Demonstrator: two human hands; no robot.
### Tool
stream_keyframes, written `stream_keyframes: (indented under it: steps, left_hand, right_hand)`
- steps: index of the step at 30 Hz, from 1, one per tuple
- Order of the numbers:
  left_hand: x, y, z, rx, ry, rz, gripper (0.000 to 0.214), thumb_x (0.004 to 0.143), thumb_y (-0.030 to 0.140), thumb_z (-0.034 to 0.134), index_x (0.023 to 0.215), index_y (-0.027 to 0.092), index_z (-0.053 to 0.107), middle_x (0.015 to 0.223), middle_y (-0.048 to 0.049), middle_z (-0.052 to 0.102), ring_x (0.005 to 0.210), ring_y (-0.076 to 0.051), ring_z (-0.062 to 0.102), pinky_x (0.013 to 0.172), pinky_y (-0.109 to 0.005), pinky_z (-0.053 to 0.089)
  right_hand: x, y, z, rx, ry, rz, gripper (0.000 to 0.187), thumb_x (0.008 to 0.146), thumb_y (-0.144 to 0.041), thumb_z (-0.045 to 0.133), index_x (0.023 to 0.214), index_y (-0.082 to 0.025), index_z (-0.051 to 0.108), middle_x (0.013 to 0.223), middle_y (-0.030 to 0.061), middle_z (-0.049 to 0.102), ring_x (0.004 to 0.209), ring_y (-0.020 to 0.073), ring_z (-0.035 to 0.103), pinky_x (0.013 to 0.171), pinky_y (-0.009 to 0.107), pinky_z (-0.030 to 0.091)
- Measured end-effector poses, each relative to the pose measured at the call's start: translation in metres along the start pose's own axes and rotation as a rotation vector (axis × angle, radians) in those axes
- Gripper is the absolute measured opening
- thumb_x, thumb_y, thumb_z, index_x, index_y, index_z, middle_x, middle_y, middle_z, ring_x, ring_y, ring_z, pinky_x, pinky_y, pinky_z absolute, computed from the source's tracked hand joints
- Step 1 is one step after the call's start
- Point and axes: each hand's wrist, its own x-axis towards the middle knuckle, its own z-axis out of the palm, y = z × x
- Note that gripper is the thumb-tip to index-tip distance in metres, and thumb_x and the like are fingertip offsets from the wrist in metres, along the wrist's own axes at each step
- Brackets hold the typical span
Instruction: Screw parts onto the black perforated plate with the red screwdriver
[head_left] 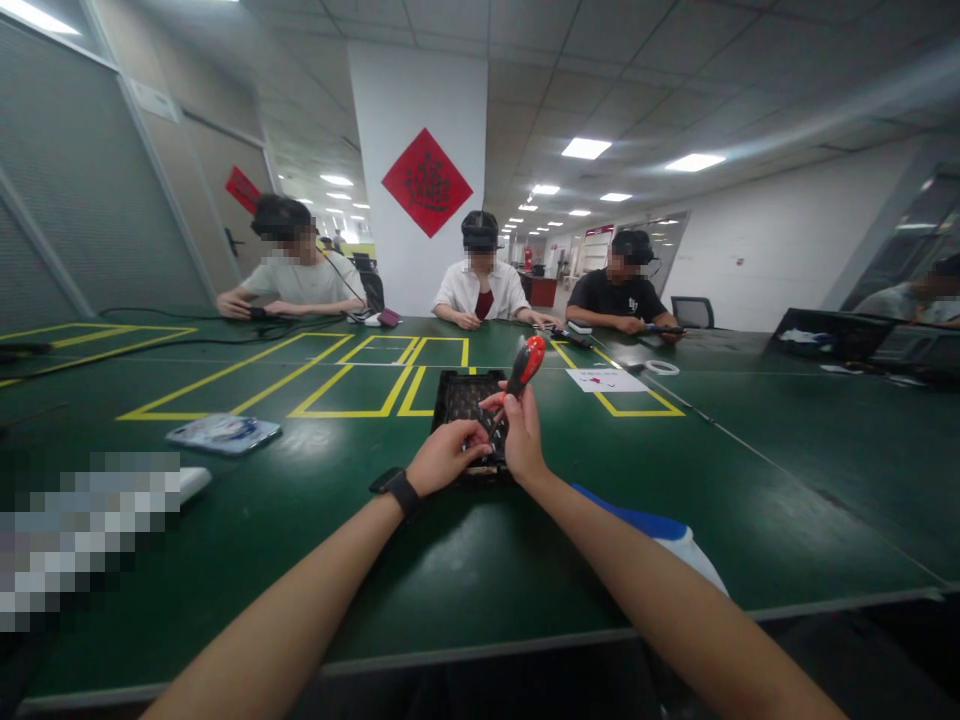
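My right hand (525, 440) is closed around a screwdriver (526, 365) with a red and black handle. The handle points up and its shaft slants down toward the black, open tray-like part (454, 395) on the green table. My left hand (448, 458), wearing a dark watch (396, 490) on its wrist, rests at the near left of that part. Its fingers are pinched together near the low end of the shaft; what is between them is too small to make out. Both hands cover much of the part's near side.
A phone (225, 433) lies to the left, and a blue and white item (660, 530) lies by my right forearm. Beyond are yellow tape outlines (337, 410), a paper sheet (606, 381) and a tape roll (661, 368). Several people sit around the table's far side.
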Motion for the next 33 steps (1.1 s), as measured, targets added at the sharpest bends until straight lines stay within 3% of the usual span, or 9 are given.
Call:
stream_keyframes:
  steps: [5, 10, 13, 15, 17, 21, 28, 33]
  left_hand:
    - [0.0, -0.001, -0.001, 0.015, 0.011, 0.034, 0.018, 0.079, 0.032, 0.053, 0.081, 0.016, 0.06, 0.08, -0.0031, 0.061, 0.075, -0.014, 0.054, 0.072, -0.025, 0.042]
    - [0.0, -0.002, -0.001, 0.02, -0.044, 0.045, 0.016, 0.08, 0.029, 0.052, 0.083, 0.016, 0.062, 0.081, -0.0034, 0.062, 0.075, -0.015, 0.054, 0.072, -0.025, 0.042]
    - [0.0, 0.0, -0.002, -0.013, -0.048, 0.063, 0.016, 0.081, 0.027, 0.05, 0.085, 0.017, 0.061, 0.083, -0.0035, 0.062, 0.079, -0.015, 0.055, 0.075, -0.026, 0.042]
    - [0.0, 0.001, -0.003, -0.05, -0.042, 0.072, 0.016, 0.082, 0.027, 0.049, 0.085, 0.017, 0.061, 0.087, -0.0036, 0.063, 0.082, -0.015, 0.055, 0.078, -0.026, 0.042]
    - [0.0, 0.003, -0.003, -0.08, -0.032, 0.073, 0.017, 0.082, 0.028, 0.049, 0.085, 0.016, 0.061, 0.088, -0.0038, 0.063, 0.082, -0.015, 0.055, 0.079, -0.026, 0.042]
    - [0.001, 0.003, -0.002, -0.097, 0.015, 0.059, 0.021, 0.082, 0.032, 0.05, 0.084, 0.015, 0.061, 0.084, -0.0034, 0.063, 0.079, -0.014, 0.055, 0.077, -0.026, 0.042]
    - [0.001, 0.003, -0.002, -0.084, -0.013, 0.029, 0.024, 0.077, 0.037, 0.056, 0.079, 0.014, 0.064, 0.078, -0.003, 0.064, 0.072, -0.013, 0.056, 0.071, -0.024, 0.042]
    - [0.0, 0.001, 0.0, -0.083, -0.021, 0.015, 0.024, 0.073, 0.038, 0.061, 0.077, 0.014, 0.064, 0.074, -0.0028, 0.063, 0.068, -0.013, 0.055, 0.067, -0.023, 0.042]
  right_hand:
    - [0.002, -0.006, 0.003, 0.102, -0.019, 0.014, 0.022, 0.086, -0.034, 0.038, 0.102, -0.021, 0.042, 0.095, 0.004, 0.061, 0.063, 0.0092, 0.054, 0.06, 0.024, 0.046]
    - [0.003, -0.005, 0.003, 0.179, -0.051, 0.078, 0.026, 0.08, -0.036, 0.049, 0.096, -0.023, 0.033, 0.079, -0.0026, 0.059, 0.048, 0.0062, 0.049, 0.045, 0.02, 0.041]
    - [0.005, -0.005, 0.004, 0.235, -0.071, 0.14, 0.026, 0.079, -0.038, 0.051, 0.09, -0.024, 0.033, 0.055, -0.0104, 0.043, 0.039, 0.0051, 0.037, 0.037, 0.017, 0.031]
    - [0.007, -0.007, 0.006, 0.299, -0.083, 0.155, 0.023, 0.08, -0.039, 0.049, 0.087, -0.024, 0.035, 0.051, -0.0113, 0.03, 0.037, 0.0045, 0.029, 0.036, 0.016, 0.025]
    - [0.008, -0.009, 0.008, 0.381, -0.101, 0.151, 0.019, 0.083, -0.04, 0.043, 0.089, -0.023, 0.038, 0.054, -0.0096, 0.027, 0.039, 0.0046, 0.026, 0.037, 0.017, 0.024]
    - [0.008, -0.011, 0.008, 0.416, -0.115, 0.153, 0.023, 0.085, -0.039, 0.035, 0.099, -0.023, 0.044, 0.06, -0.0063, 0.031, 0.043, 0.0062, 0.028, 0.041, 0.019, 0.03]
    - [0.009, 0.001, 0.005, 0.389, 0.002, 0.148, 0.021, 0.084, -0.039, 0.041, 0.095, -0.022, 0.046, 0.06, -0.0063, 0.038, 0.047, 0.0057, 0.035, 0.047, 0.018, 0.035]
    - [0.006, 0.005, 0.008, 0.396, 0.008, 0.152, 0.019, 0.084, -0.038, 0.044, 0.094, -0.022, 0.044, 0.064, -0.0057, 0.045, 0.052, 0.0057, 0.043, 0.051, 0.018, 0.038]
